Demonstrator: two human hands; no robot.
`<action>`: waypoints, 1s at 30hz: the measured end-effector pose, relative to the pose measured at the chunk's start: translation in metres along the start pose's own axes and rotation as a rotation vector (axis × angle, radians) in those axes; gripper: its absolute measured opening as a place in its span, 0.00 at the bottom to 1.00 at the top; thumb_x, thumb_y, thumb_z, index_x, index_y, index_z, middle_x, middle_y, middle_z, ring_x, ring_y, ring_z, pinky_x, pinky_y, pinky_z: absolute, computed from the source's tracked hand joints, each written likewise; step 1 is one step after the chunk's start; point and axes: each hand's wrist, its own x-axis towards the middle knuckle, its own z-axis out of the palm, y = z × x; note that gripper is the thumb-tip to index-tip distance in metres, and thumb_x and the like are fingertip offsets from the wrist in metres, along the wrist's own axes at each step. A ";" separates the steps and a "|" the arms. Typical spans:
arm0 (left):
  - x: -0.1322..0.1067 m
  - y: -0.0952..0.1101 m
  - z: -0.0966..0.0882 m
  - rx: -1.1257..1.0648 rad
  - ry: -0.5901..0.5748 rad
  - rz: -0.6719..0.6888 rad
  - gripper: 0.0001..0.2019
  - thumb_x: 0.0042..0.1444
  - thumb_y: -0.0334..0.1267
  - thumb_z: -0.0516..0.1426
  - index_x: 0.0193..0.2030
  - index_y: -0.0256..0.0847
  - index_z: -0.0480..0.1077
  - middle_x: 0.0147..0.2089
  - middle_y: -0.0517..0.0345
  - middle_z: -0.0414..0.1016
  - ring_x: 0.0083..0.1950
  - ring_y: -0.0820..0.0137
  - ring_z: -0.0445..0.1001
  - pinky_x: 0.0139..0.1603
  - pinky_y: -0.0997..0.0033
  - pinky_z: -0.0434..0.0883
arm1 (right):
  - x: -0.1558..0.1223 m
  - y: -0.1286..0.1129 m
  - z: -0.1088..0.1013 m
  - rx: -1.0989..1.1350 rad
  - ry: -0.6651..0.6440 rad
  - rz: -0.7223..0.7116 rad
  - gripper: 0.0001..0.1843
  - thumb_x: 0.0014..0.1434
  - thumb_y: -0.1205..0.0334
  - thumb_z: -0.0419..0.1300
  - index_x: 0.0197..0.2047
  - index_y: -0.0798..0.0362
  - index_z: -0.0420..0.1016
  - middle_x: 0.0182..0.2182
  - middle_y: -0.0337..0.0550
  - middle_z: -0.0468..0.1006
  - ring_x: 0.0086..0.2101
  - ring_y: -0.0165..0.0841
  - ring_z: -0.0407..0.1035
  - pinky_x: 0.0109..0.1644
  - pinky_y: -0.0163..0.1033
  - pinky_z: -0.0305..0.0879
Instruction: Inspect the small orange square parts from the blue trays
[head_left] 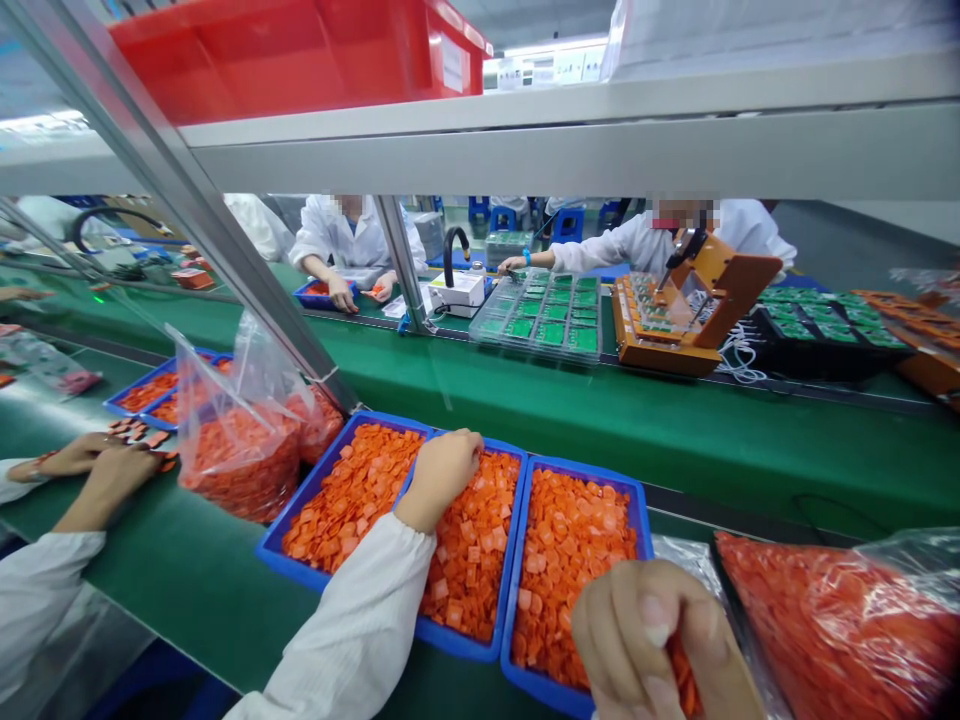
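Note:
My left hand (444, 478) reaches over the middle blue tray (517, 540), its fingers curled together near the far rim. Whatever the fingertips hold is hidden. Small flat orange plastic pieces (476, 545) fill this tray. My right hand (637, 640) is close to the camera, in front of the right blue tray (641, 510), with thumb and fingers closed. Orange pieces (684, 680) show between its thumb and fingers, partly hidden. The left blue tray (289, 560) also holds orange pieces and lies beside my left forearm.
Clear bags of orange pieces stand at left (240, 460) and right (840, 620). A metal post (225, 240) and overhead shelf (525, 150) frame the bench. A neighbour's hands (112, 470) work at far left. Across the green belt (450, 380) are co-workers, green circuit boards (551, 320) and an orange fixture (675, 320).

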 end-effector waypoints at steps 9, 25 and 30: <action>-0.019 -0.006 -0.018 -0.357 0.126 0.095 0.06 0.62 0.29 0.63 0.45 0.37 0.79 0.43 0.54 0.81 0.44 0.65 0.80 0.53 0.58 0.77 | 0.002 0.002 0.000 -0.025 0.012 0.011 0.17 0.71 0.46 0.60 0.37 0.45 0.84 0.15 0.27 0.51 0.14 0.22 0.40 0.21 0.34 0.44; -0.090 0.043 -0.060 -1.017 0.503 0.538 0.16 0.53 0.18 0.58 0.34 0.44 0.81 0.40 0.59 0.87 0.40 0.71 0.86 0.46 0.77 0.81 | 0.008 0.019 -0.005 -0.127 -0.005 -0.004 0.17 0.72 0.47 0.57 0.40 0.46 0.84 0.15 0.28 0.50 0.15 0.24 0.42 0.20 0.32 0.44; -0.098 0.042 -0.067 -0.972 0.503 0.573 0.16 0.52 0.14 0.59 0.33 0.43 0.76 0.38 0.63 0.87 0.39 0.74 0.86 0.43 0.83 0.79 | 0.011 0.025 -0.007 -0.129 -0.023 0.039 0.16 0.72 0.47 0.58 0.41 0.45 0.84 0.16 0.28 0.51 0.16 0.23 0.42 0.22 0.31 0.46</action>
